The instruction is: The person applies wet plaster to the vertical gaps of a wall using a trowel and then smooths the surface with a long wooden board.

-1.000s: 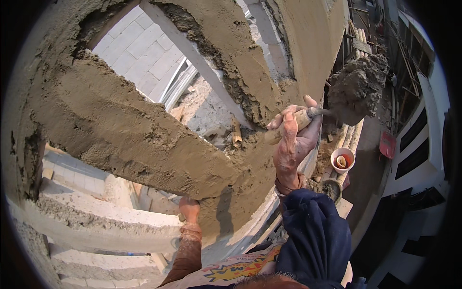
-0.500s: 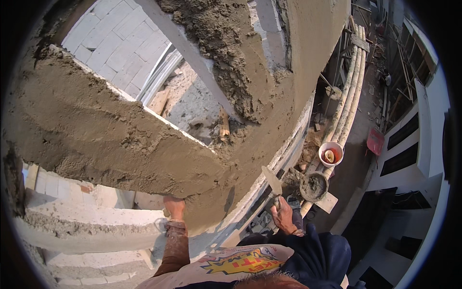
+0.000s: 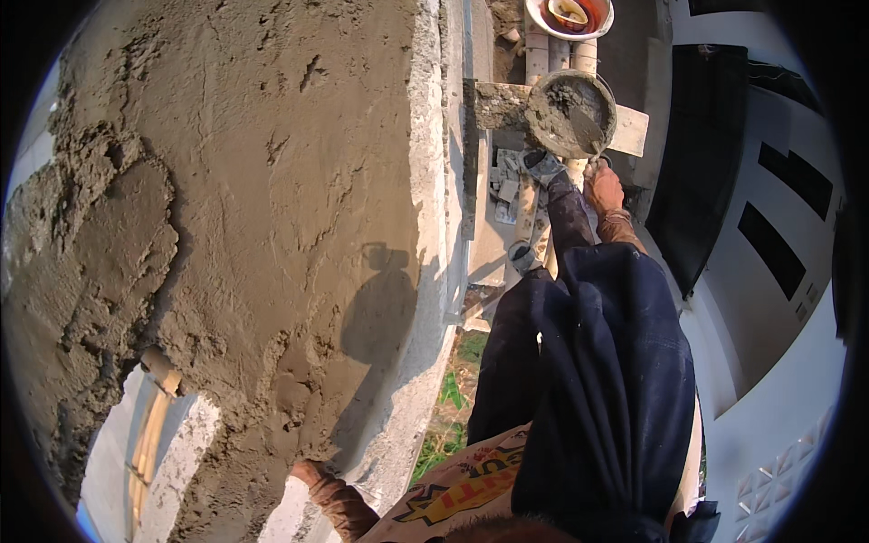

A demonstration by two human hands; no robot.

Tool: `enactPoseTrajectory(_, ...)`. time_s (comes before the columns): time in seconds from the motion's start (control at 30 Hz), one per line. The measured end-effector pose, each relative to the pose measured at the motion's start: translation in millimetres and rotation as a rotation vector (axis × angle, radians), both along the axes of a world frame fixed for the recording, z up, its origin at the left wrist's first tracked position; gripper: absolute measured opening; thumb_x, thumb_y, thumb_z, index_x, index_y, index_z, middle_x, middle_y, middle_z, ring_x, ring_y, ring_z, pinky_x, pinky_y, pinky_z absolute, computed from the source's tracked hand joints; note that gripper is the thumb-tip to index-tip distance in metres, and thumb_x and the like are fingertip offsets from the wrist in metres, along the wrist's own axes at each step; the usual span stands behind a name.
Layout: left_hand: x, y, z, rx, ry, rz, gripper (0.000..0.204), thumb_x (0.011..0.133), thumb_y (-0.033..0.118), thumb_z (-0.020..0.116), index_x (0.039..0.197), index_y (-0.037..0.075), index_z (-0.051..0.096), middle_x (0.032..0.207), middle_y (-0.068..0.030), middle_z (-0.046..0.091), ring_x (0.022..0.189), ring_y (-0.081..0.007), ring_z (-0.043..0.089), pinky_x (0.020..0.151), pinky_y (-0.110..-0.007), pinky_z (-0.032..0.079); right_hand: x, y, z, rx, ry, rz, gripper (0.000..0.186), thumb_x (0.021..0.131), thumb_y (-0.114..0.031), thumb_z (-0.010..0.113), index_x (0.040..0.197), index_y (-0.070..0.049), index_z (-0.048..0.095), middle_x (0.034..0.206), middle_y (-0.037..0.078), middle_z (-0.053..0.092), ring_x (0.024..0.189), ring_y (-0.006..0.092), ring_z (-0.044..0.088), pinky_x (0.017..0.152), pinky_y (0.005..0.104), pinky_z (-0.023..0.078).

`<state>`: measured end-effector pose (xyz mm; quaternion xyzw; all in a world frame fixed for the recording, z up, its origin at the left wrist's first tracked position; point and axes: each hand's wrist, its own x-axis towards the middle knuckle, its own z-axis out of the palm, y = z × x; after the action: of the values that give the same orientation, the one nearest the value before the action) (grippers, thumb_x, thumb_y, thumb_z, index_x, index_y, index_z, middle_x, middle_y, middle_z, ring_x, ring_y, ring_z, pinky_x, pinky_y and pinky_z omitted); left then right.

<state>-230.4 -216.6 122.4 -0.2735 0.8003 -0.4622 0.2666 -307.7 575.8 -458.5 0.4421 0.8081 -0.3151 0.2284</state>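
Observation:
My right hand [image 3: 605,188] grips a trowel, its blade dipped in a round bucket of grey mortar [image 3: 563,101] beside my feet. My left hand [image 3: 308,474] rests at the lower edge of the plastered wall [image 3: 272,163], its fingers mostly hidden. The wall's grey-brown coat is rough, with a thick lumpy patch on the left and an opening at lower left.
Bamboo poles and a board [image 3: 627,132] support the bucket and my shoes [image 3: 525,257]. A white bucket with orange inside [image 3: 568,14] sits beyond. A narrow gap below shows plants [image 3: 452,389]. A white building [image 3: 724,344] with dark openings stands on the right.
My view has swung down and right toward the scaffold. My right hand and trowel have gone from raised high with a lump of mortar down to the mortar bucket. My left hand stays at the wall.

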Motion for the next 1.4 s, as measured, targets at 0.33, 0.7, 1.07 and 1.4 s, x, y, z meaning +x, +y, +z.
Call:
enactPoseTrajectory(0.33, -16, 2, 49, -0.267, -0.346, 0.012, 0.038, 0.086, 0.038, 0.07, 0.11, 0.008, 0.073, 0.11, -0.014, 0.072, 0.102, -0.0315, 0.067, 0.091, -0.044, 0.05, -38, 2, -176, -0.299, 0.322, -0.275, 0.036, 0.091, -0.035, 0.068, 0.093, 0.001, 0.062, 0.062, 0.01, 0.059, 0.05, 0.0227, 0.057, 0.047, 0.0396, 0.045)
enactPoseTrajectory(0.7, 22, -34, -32, -0.013, 0.041, -0.041, 0.039, 0.082, 0.041, 0.075, 0.107, 0.011, 0.075, 0.106, -0.0114, 0.073, 0.098, -0.0305, 0.068, 0.09, -0.043, 0.051, -28, -36, 52, -0.513, 0.469, -0.108, 0.035, 0.094, -0.026, 0.052, 0.118, -0.001, 0.062, 0.081, 0.008, 0.062, 0.069, 0.0192, 0.061, 0.063, 0.0337, 0.049)
enactPoseTrajectory(1.07, -82, 142, -80, 0.761, 1.028, -0.143, 0.044, 0.091, 0.033, 0.062, 0.125, 0.005, 0.064, 0.125, -0.0219, 0.066, 0.118, -0.0437, 0.059, 0.099, -0.047, 0.047, -204, -98, 593, -1.328, 1.586, -0.427, 0.051, 0.093, -0.016, 0.065, 0.136, 0.005, 0.047, 0.091, 0.006, 0.061, 0.065, 0.0121, 0.058, 0.056, 0.0263, 0.05)
enactPoseTrajectory(1.4, -116, 162, -87, 1.0, 1.343, -0.363, 0.043, 0.083, 0.023, 0.073, 0.12, 0.003, 0.067, 0.124, -0.018, 0.068, 0.113, -0.0369, 0.064, 0.099, -0.045, 0.049, -347, -82, 747, -0.662, 2.253, -0.656, 0.052, 0.093, -0.007, 0.062, 0.14, 0.002, 0.04, 0.096, 0.008, 0.06, 0.076, 0.0144, 0.06, 0.069, 0.0299, 0.053)
